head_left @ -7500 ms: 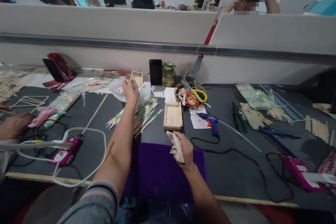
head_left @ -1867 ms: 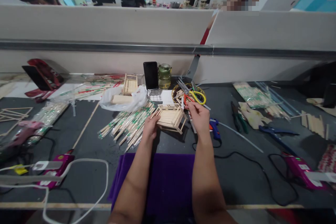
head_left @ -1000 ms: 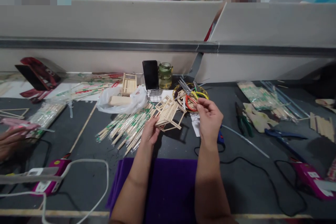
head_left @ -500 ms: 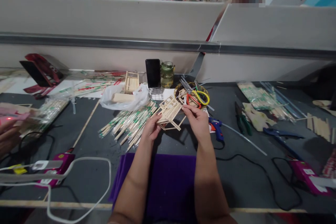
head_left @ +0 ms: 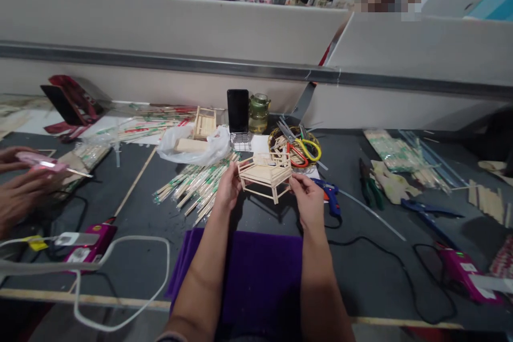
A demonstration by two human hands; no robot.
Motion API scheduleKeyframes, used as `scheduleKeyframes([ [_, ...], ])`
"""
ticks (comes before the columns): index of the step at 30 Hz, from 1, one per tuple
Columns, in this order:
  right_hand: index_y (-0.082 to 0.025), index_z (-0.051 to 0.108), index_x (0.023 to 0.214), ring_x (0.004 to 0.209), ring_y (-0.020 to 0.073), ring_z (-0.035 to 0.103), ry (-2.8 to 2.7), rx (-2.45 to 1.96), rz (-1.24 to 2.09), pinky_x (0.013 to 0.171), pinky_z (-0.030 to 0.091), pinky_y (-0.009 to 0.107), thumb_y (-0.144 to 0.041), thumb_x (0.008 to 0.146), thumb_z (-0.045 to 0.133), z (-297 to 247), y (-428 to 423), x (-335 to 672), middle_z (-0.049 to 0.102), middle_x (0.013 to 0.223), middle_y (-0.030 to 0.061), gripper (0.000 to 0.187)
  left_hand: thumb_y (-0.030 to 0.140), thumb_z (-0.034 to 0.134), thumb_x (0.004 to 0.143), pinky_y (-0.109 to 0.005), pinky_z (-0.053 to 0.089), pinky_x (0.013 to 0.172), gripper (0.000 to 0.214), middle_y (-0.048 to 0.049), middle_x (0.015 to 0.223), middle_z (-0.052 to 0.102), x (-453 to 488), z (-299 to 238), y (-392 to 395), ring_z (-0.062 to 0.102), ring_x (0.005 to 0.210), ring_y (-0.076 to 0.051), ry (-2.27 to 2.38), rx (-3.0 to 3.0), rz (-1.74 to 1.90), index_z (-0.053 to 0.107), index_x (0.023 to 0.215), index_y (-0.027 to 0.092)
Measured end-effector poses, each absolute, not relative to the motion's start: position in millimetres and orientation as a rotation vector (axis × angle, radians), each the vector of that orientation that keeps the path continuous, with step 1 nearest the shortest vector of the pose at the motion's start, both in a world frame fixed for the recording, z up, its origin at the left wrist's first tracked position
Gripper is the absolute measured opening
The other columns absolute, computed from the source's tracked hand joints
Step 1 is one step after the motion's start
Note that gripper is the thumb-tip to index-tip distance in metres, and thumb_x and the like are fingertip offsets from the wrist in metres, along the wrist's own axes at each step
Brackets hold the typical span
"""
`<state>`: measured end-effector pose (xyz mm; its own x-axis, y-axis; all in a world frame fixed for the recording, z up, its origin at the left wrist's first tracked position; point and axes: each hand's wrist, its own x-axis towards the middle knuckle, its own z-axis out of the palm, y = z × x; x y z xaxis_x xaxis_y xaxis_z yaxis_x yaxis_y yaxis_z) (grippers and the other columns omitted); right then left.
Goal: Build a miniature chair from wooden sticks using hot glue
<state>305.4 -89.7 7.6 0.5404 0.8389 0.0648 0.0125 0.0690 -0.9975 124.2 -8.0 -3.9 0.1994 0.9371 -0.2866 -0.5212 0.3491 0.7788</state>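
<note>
A small wooden stick model (head_left: 265,173), with a flat floor, railings around it and short legs, is held up above the table between my hands. My left hand (head_left: 229,184) pinches its left side. On the opposite side, the fingers of my right hand (head_left: 308,197) are closed on its right corner. Just behind the model lies a round basket of short stick pieces, with yellow-handled scissors (head_left: 309,149) and red-handled scissors (head_left: 296,159) on top. A blue glue gun (head_left: 332,197) rests beside my right hand. Bundles of wrapped sticks (head_left: 200,187) spread out left of my left hand.
A phone (head_left: 238,112) stands upright by a green glass jar (head_left: 259,113). Behind the sticks is a white plastic bag (head_left: 168,144). Pliers (head_left: 369,187) and blue cutters (head_left: 430,206) lie right. At far left, a co-worker's hands (head_left: 24,192) hold a pink glue gun (head_left: 42,163). Purple cloth (head_left: 260,272) lies in front.
The stick model has been turned from a steep tilt to nearly level, its railings now facing up. The co-worker's hands and pink glue gun have come further into view at the left.
</note>
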Motion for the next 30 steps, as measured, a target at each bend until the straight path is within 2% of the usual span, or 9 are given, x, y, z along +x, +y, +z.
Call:
scheduleKeyframes([
  [6, -0.017, 0.074, 0.093, 0.067, 0.0170, 0.065, -0.792, -1.371, 0.718, 0.065, 0.054, 0.031, -0.044, 0.074, 0.072, 9.6, -91.9, 297.8, 0.075, 0.082, 0.0056, 0.033, 0.071, 0.056, 0.083, -0.040, 0.056, 0.086, 0.064, -0.0143, 0.095, 0.076, 128.5, -6.3, -10.5, 0.071, 0.101, -0.031, 0.811, 0.650, 1.136, 0.071, 0.101, 0.011],
  [10, -0.018, 0.070, 0.109, 0.065, 0.0143, 0.064, -0.847, -1.331, 0.769, 0.060, 0.053, 0.028, -0.044, 0.079, 0.069, 12.4, -93.6, 291.1, 0.074, 0.086, 0.0047, 0.040, 0.070, 0.060, 0.080, -0.038, 0.055, 0.086, 0.060, -0.0124, 0.093, 0.077, 130.7, -6.0, -11.0, 0.070, 0.103, -0.031, 0.815, 0.637, 1.155, 0.072, 0.095, 0.013],
  [15, -0.019, 0.070, 0.110, 0.065, 0.0133, 0.063, -0.897, -1.296, 0.866, 0.056, 0.052, 0.026, -0.043, 0.079, 0.070, 14.0, -96.1, 282.1, 0.073, 0.089, 0.0049, 0.039, 0.059, 0.070, 0.078, -0.034, 0.054, 0.084, 0.048, -0.0102, 0.092, 0.077, 133.6, -6.7, -9.8, 0.071, 0.095, -0.026, 0.807, 0.631, 1.250, 0.072, 0.094, 0.014],
  [19, -0.019, 0.070, 0.108, 0.066, 0.0148, 0.064, -0.919, -1.318, 0.875, 0.053, 0.052, 0.026, -0.044, 0.079, 0.069, 16.0, -97.9, 276.4, 0.074, 0.088, 0.0053, 0.038, 0.043, 0.077, 0.070, -0.032, 0.052, 0.080, 0.034, -0.0075, 0.082, 0.075, 131.9, -14.3, -5.9, 0.070, 0.080, -0.021, 0.924, 0.619, 1.271, 0.073, 0.084, 0.013],
  [25, -0.019, 0.069, 0.109, 0.066, 0.0132, 0.064, -0.914, -1.277, 0.976, 0.051, 0.051, 0.023, -0.042, 0.078, 0.071, 19.3, -99.0, 270.9, 0.073, 0.089, 0.0045, 0.039, 0.042, 0.078, 0.067, -0.029, 0.051, 0.067, 0.033, -0.0063, 0.072, 0.074, 128.5, -24.0, -2.6, 0.065, 0.063, -0.017, 0.984, 0.644, 1.242, 0.072, 0.080, 0.012],
  [30, -0.019, 0.065, 0.116, 0.062, 0.0118, 0.062, -0.837, -1.283, 0.922, 0.047, 0.049, 0.021, -0.043, 0.076, 0.073, 17.9, -97.1, 269.9, 0.069, 0.083, 0.0013, 0.047, 0.038, 0.078, 0.068, -0.028, 0.051, 0.067, 0.029, -0.0046, 0.073, 0.075, 133.1, -23.7, -3.6, 0.066, 0.067, -0.017, 0.990, 0.708, 1.212, 0.074, 0.083, 0.013],
])
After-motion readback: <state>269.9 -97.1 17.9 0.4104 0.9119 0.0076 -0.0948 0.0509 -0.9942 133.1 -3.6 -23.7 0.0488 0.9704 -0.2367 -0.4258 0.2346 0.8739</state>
